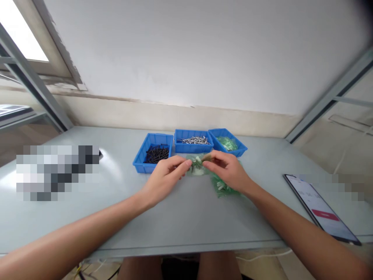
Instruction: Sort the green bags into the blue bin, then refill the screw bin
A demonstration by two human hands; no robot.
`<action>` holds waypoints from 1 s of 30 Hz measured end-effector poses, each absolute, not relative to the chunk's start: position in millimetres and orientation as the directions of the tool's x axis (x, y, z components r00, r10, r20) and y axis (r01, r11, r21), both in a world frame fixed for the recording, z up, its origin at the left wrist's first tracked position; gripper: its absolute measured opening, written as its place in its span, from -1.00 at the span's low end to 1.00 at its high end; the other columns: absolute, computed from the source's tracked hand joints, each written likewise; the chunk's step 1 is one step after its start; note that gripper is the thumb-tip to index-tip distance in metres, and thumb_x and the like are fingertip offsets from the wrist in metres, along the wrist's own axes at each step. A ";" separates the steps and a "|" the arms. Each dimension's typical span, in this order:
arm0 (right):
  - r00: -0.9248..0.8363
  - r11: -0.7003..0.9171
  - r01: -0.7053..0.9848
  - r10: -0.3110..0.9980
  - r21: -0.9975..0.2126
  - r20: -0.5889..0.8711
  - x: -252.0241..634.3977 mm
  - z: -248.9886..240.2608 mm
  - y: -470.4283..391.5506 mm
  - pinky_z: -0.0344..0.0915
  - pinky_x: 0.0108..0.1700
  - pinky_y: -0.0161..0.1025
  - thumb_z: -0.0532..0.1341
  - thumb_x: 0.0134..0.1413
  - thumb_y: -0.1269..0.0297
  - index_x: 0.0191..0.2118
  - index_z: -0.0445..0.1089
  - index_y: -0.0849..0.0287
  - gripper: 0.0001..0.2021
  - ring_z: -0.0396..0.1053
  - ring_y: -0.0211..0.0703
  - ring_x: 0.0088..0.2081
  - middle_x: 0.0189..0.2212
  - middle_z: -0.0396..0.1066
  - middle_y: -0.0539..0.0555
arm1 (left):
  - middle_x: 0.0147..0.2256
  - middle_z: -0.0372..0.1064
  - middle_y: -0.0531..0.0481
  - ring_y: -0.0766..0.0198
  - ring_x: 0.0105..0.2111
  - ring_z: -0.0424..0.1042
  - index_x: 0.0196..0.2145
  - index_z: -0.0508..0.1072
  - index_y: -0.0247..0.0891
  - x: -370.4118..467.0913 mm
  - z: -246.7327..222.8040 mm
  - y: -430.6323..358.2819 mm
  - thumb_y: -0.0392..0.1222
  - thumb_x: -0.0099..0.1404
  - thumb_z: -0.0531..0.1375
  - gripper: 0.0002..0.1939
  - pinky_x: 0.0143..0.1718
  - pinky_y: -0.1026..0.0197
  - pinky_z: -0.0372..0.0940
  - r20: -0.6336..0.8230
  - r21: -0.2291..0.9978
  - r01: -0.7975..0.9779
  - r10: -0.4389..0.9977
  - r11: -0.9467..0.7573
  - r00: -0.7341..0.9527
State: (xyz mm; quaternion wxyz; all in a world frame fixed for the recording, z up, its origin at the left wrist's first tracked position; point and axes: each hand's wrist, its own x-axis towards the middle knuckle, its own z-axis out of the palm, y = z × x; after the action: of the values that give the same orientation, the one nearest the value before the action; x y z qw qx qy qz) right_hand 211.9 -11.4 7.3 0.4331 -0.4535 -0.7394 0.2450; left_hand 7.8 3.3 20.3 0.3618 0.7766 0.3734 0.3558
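Between my two hands is a small see-through greenish plastic bag (199,171) with pale pieces in it, too small to name. My left hand (171,171) is closed, its thumb and fingers pinching the bag's left side. On the other side my right hand (227,167) pinches the bag's upper right edge. Another green plastic bag (222,189), with whitish pieces inside, lies on the table partly under my right hand. Just beyond my left hand stands a blue bin (140,168) of black screws (157,154).
Behind my hands, a blue bin (192,148) contains silvery screws or nails (196,140). The tilted blue bin (241,150) beside it has green plastic bags (227,144). A phone (320,210) lies at right on the grey table (186,229); a pixelated patch covers something at left.
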 end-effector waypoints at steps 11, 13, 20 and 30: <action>-0.254 0.367 0.353 0.923 -0.861 0.289 213.6 8.3 -13.8 0.27 -0.47 -0.34 0.06 0.22 0.13 -0.36 0.37 0.16 -0.74 0.31 -0.31 -0.57 -0.59 0.41 -0.03 | -0.55 0.35 0.05 0.33 -0.54 0.27 -0.42 0.48 -0.28 7.9 17.9 2.6 -0.11 0.29 0.08 -0.74 -0.49 0.31 0.20 0.269 0.856 0.302 0.860 -0.420 0.434; -0.253 0.395 0.362 0.914 -0.845 0.319 213.5 7.9 -13.1 0.27 -0.46 -0.34 0.07 0.22 0.14 -0.39 0.37 0.16 -0.74 0.33 -0.30 -0.54 -0.53 0.44 -0.01 | -0.48 0.44 0.01 0.28 -0.46 0.35 -0.34 0.52 -0.27 7.6 15.5 4.3 -0.11 0.28 0.10 -0.76 -0.45 0.29 0.25 0.283 0.855 0.293 0.859 -0.428 0.426; -0.235 0.426 0.390 0.903 -0.817 0.359 215.6 4.9 -11.6 0.32 -0.41 -0.31 0.13 0.18 0.20 -0.18 0.42 0.11 -0.81 0.41 -0.22 -0.37 -0.35 0.50 0.06 | -0.28 0.50 -0.04 0.21 -0.28 0.44 -0.13 0.51 -0.18 6.6 8.1 7.5 -0.17 0.28 0.13 -0.76 -0.37 0.26 0.35 0.327 0.860 0.244 0.851 -0.448 0.410; -0.260 0.591 0.565 0.790 -0.576 0.556 215.3 5.3 -11.7 0.32 -0.36 -0.30 0.08 0.14 0.41 -0.22 0.40 0.09 -0.83 0.39 -0.25 -0.39 -0.31 0.47 0.02 | -0.26 0.36 -0.06 0.24 -0.27 0.37 0.16 0.17 -0.26 9.5 10.6 4.8 -0.22 0.30 0.07 -0.53 -0.37 0.23 0.42 0.262 0.962 -0.030 0.886 -0.272 0.384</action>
State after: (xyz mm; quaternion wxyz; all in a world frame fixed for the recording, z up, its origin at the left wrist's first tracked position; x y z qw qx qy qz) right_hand 215.3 -11.7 5.3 0.4275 -0.4326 -0.7828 0.1313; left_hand 9.5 4.8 10.6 0.5085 0.6583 0.3250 0.4500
